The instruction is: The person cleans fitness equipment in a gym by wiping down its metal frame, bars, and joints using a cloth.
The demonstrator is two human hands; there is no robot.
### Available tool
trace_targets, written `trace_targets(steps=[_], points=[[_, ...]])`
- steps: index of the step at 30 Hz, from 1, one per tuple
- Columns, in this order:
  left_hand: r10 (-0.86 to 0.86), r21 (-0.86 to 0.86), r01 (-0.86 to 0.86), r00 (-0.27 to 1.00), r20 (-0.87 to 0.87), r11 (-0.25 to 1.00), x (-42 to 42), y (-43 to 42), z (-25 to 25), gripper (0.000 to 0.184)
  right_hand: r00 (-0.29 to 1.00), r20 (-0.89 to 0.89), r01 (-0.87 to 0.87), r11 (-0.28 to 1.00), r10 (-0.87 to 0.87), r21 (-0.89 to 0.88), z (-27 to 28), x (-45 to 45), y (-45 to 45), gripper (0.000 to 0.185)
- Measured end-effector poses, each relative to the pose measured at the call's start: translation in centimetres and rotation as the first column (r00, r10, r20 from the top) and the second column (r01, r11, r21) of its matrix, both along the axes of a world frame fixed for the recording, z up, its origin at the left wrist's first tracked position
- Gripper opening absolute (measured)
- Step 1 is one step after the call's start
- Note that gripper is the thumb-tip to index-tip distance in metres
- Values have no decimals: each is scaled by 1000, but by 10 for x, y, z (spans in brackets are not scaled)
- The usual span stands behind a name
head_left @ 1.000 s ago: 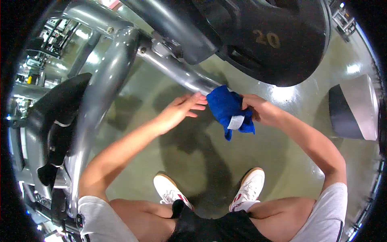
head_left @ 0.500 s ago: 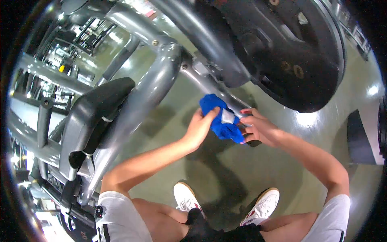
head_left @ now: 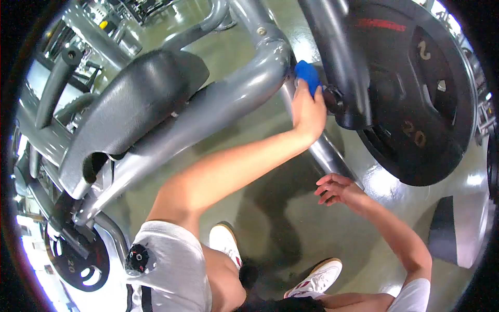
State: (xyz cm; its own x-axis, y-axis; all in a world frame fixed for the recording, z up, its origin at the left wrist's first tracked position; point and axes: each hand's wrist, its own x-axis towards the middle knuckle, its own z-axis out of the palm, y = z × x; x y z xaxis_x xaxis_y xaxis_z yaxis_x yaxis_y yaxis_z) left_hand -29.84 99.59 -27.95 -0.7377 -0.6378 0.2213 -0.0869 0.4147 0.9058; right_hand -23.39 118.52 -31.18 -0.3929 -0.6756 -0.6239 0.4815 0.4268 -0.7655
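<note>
My left hand (head_left: 310,110) is stretched forward and closed on a blue cloth (head_left: 308,77). The cloth rests against the grey metal frame (head_left: 260,70), beside the joint next to the thick dark tube (head_left: 340,62). Part of the cloth is hidden behind my fingers. Lower and to the right, my right hand (head_left: 341,191) holds nothing. Its fingers are apart, near the lower frame bar (head_left: 328,156).
A large black weight plate (head_left: 400,99) marked 20 hangs at the upper right. On the left is a black padded seat (head_left: 135,99), with another plate (head_left: 78,262) below. A grey and black block (head_left: 460,229) stands on the floor at right.
My left hand has carried the blue cloth forward to the frame joint. My right hand, which held the cloth at first, has let go and is apart from it. The view has shifted.
</note>
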Motion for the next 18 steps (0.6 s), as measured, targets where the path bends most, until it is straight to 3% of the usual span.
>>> trace_targets(steps=[1, 3, 5, 6, 7, 9, 10, 17, 18], points=[[9, -100, -24, 989, -150, 995, -8, -1, -11, 31, 1000, -18, -8, 1000, 7, -12, -1, 0, 0, 23], [55, -95, -70, 987, -153, 993, -7, -2, -6, 38, 1000, -8, -12, 999, 13, 30, -4, 1, 0, 22], [-80, -116, 62, 985, -155, 991, -7, -10, -5, 54, 1000, 0, -13, 998, 13, 67, -6, 2, -1, 21], [-103, -156, 63, 958, -266, 986, -9, -14, -11, 63, 1000, 12, -20, 996, 19, 83, -7, 2, -1, 21], [-96, -145, 59, 961, -261, 988, -9, -16, -15, 63, 999, 24, -27, 995, 24, 98, -8, 3, -1, 21], [-188, -282, 94, 925, -329, 955, -4, -21, -20, 72, 999, 10, -47, 994, 46, 94, -16, 3, 2, 21], [-190, -360, 79, 940, -284, 929, -2, -23, -22, 82, 998, -11, -62, 995, 63, 78, -22, 2, 4, 22], [-170, -469, 81, 974, -151, 879, 17, -28, -24, 79, 986, -50, -149, 981, 156, 120, -36, 5, 9, 25], [-220, -456, 156, 971, -91, 876, 23, -28, -26, 80, 985, -34, -161, 977, 168, 139, -34, 6, 7, 24]])
